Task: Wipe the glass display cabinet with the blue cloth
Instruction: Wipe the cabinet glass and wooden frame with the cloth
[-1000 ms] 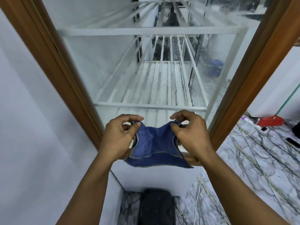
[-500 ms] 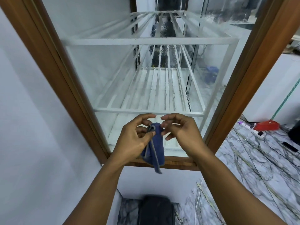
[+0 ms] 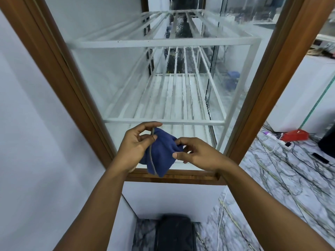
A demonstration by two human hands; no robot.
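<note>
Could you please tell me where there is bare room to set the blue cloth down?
The slatted shelves between the wooden posts are bare; whether front glass closes them, I cannot tell. Right, by the power strip and red object, cables crowd the marble floor.

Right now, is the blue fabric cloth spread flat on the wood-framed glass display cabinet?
No, the blue fabric cloth hangs folded, pinched by left hand and right hand, before the wood-framed glass cabinet.

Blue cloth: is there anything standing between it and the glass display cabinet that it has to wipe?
Nothing visible does. The left hand and right hand pinch the folded blue fabric cloth just in front of the wood-framed glass display cabinet, near its bottom rail. The white metal shelf racks lie inside it.
</note>
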